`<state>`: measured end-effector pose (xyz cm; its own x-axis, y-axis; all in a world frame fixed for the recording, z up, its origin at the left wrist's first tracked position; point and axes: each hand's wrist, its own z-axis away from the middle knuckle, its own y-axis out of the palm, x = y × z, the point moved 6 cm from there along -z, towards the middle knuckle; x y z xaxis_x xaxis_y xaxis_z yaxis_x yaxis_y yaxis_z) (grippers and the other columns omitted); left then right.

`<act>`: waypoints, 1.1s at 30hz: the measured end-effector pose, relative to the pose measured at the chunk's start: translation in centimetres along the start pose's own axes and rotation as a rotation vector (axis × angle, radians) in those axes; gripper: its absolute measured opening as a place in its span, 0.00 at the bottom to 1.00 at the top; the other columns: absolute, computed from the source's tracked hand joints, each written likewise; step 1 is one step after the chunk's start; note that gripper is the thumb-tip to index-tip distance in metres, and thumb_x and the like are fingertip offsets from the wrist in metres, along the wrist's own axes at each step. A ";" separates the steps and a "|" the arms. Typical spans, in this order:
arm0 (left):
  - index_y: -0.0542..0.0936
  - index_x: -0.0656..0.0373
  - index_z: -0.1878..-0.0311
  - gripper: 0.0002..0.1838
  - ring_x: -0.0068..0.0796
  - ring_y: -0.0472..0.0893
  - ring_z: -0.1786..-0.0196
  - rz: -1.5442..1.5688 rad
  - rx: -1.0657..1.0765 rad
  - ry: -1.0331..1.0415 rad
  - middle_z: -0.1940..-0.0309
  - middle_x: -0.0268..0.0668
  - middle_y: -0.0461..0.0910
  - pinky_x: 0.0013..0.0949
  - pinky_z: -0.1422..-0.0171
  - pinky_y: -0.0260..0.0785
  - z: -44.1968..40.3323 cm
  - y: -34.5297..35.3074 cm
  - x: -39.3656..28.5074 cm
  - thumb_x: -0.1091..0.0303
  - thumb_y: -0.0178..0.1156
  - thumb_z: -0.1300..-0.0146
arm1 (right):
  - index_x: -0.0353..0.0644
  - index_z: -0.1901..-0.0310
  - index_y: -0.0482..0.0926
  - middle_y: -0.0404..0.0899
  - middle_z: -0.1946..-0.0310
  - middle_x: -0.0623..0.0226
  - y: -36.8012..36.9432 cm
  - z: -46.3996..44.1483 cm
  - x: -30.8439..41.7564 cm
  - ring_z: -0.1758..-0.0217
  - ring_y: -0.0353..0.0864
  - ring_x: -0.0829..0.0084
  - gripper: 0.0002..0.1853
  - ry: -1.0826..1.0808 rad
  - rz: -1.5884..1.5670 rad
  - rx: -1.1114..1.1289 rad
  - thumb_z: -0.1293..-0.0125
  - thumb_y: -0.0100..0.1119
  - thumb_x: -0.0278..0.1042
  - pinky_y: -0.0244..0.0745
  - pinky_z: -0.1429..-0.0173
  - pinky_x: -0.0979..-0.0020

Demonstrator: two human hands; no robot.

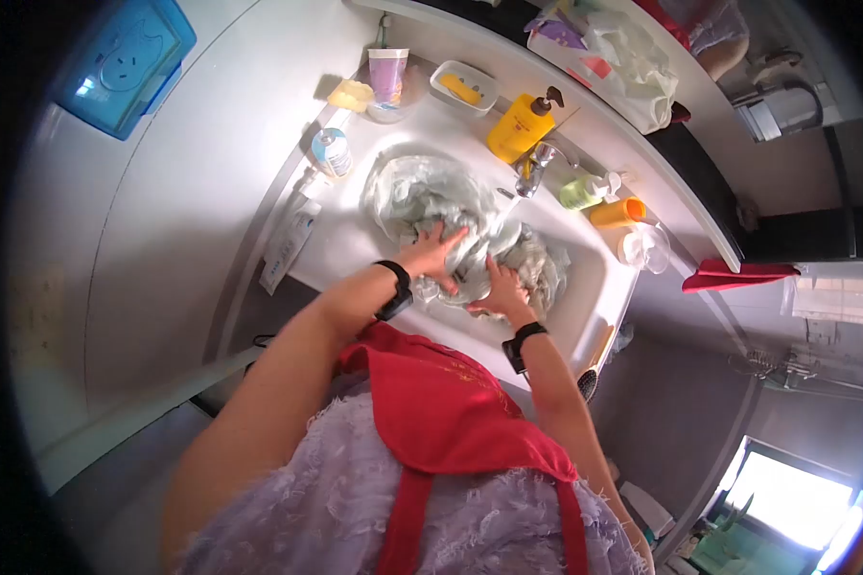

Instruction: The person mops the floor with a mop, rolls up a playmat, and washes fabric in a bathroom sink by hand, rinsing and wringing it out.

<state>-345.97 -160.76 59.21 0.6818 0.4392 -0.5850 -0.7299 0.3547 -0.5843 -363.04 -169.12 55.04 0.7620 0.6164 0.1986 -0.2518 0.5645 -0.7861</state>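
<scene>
A crumpled, shiny, pale grey-green material (431, 196), sheer in places, is heaped in the white sink (585, 278). I cannot make out whether it is wet cloth or plastic film. My left hand (435, 257) rests on the middle of the heap with its fingers spread. Close by on the right, my right hand (501, 289) presses the near part of the same material, fingers apart. Each wrist wears a black band. Some of the sink bottom is hidden under the material. The metal faucet (537, 165) stands just beyond the heap.
Along the back rim are a yellow pump bottle (520, 126), a soap dish (464, 88), a purple cup (387, 77) and a green bottle (585, 192). At left lie a toothpaste tube (290, 244) and a blue-white bottle (332, 151). A hairbrush (590, 383) is at right.
</scene>
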 end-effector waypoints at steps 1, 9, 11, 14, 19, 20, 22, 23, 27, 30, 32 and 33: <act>0.40 0.26 0.24 0.72 0.73 0.48 0.27 -0.244 -0.042 -0.025 0.24 0.56 0.41 0.67 0.30 0.55 -0.1 0.8 -0.5 0.45 0.80 0.70 | 0.58 0.25 0.49 0.63 0.32 0.50 -1.9 1.4 1.9 0.29 0.60 0.45 0.63 0.084 0.108 0.059 0.63 0.78 0.57 0.62 0.31 0.47; 0.79 0.49 0.43 0.30 0.46 0.80 0.46 -0.023 -0.223 0.340 0.49 0.49 0.79 0.39 0.43 0.72 -3.7 0.3 3.6 0.76 0.64 0.56 | 0.42 0.43 0.78 0.84 0.54 0.56 -2.9 3.5 -1.0 0.50 0.82 0.60 0.35 -0.053 -0.478 -0.067 0.60 0.72 0.33 0.75 0.43 0.64; 0.79 0.53 0.44 0.32 0.43 0.83 0.54 0.143 -0.230 0.333 0.59 0.45 0.84 0.38 0.47 0.74 -2.6 -2.4 3.1 0.74 0.67 0.60 | 0.36 0.47 0.79 0.86 0.60 0.60 -3.8 4.0 -3.2 0.58 0.84 0.66 0.32 -0.084 -0.713 -0.057 0.60 0.72 0.29 0.78 0.49 0.66; 0.78 0.53 0.44 0.35 0.40 0.83 0.55 0.183 -0.195 0.354 0.59 0.44 0.84 0.36 0.46 0.73 1.5 -8.6 0.0 0.73 0.70 0.64 | 0.33 0.49 0.79 0.84 0.61 0.66 -7.5 5.0 -4.5 0.59 0.82 0.72 0.28 -0.079 -1.047 0.055 0.58 0.68 0.20 0.78 0.50 0.70; 0.71 0.51 0.36 0.41 0.41 0.76 0.43 0.215 -0.222 0.497 0.42 0.44 0.75 0.38 0.38 0.69 5.0 -14.9 -2.6 0.75 0.69 0.61 | 0.35 0.42 0.74 0.81 0.51 0.64 -14.7 7.1 -3.8 0.51 0.79 0.71 0.34 -0.201 -1.086 0.129 0.56 0.67 0.18 0.74 0.44 0.70; 0.69 0.51 0.34 0.43 0.42 0.74 0.41 0.210 -0.236 0.519 0.38 0.45 0.72 0.38 0.37 0.68 5.4 -15.5 -2.8 0.75 0.69 0.60 | 0.35 0.39 0.71 0.79 0.48 0.63 -15.5 7.5 -3.8 0.48 0.78 0.71 0.36 -0.171 -1.115 0.167 0.55 0.67 0.19 0.73 0.42 0.71; 0.65 0.49 0.31 0.45 0.44 0.73 0.40 0.164 -0.429 0.483 0.37 0.46 0.69 0.40 0.36 0.68 5.0 -16.8 -1.9 0.75 0.69 0.58 | 0.37 0.31 0.60 0.73 0.40 0.59 -15.8 6.3 -4.5 0.37 0.72 0.67 0.44 -0.225 -1.079 0.115 0.52 0.69 0.22 0.68 0.35 0.68; 0.62 0.49 0.30 0.46 0.44 0.72 0.40 0.140 -0.529 0.465 0.36 0.47 0.67 0.41 0.36 0.68 5.0 -17.3 -1.6 0.75 0.69 0.57 | 0.38 0.29 0.57 0.70 0.37 0.53 -15.0 4.7 -7.1 0.33 0.67 0.59 0.46 -0.093 -0.764 -0.077 0.49 0.70 0.28 0.64 0.31 0.62; 0.63 0.45 0.30 0.42 0.47 0.72 0.41 -0.092 -0.719 0.013 0.42 0.47 0.69 0.42 0.39 0.69 3.9 -14.6 1.1 0.66 0.69 0.50 | 0.47 0.26 0.51 0.58 0.32 0.38 -12.9 2.5 -8.7 0.29 0.57 0.44 0.53 0.058 -0.257 -0.442 0.50 0.73 0.46 0.57 0.27 0.54; 0.59 0.42 0.27 0.52 0.54 0.63 0.32 -0.119 -0.356 0.095 0.34 0.49 0.63 0.53 0.33 0.62 0.5 -8.1 1.2 0.54 0.74 0.57 | 0.58 0.24 0.42 0.54 0.30 0.40 -5.6 -0.4 -6.3 0.27 0.54 0.42 0.66 -0.037 -0.154 -0.317 0.61 0.78 0.56 0.55 0.26 0.51; 0.54 0.40 0.25 0.60 0.58 0.57 0.29 -0.272 -0.241 0.107 0.31 0.51 0.59 0.64 0.32 0.55 0.4 -4.2 0.3 0.48 0.76 0.63 | 0.60 0.24 0.40 0.51 0.29 0.41 -0.8 -1.5 -4.8 0.27 0.54 0.40 0.70 -0.044 -0.157 -0.210 0.66 0.79 0.60 0.56 0.28 0.47; 0.51 0.40 0.24 0.64 0.61 0.53 0.27 -0.404 -0.215 0.079 0.30 0.52 0.58 0.70 0.33 0.51 0.6 -2.7 -0.2 0.45 0.77 0.67 | 0.59 0.24 0.40 0.49 0.28 0.42 0.1 -0.7 -3.2 0.28 0.54 0.39 0.71 -0.012 -0.198 -0.136 0.67 0.79 0.61 0.56 0.29 0.44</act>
<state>-344.14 -161.27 61.24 0.9173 0.2336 -0.3225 -0.3837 0.3014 -0.8729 -365.08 -171.46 53.89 0.7810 0.5082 0.3630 -0.0153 0.5965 -0.8024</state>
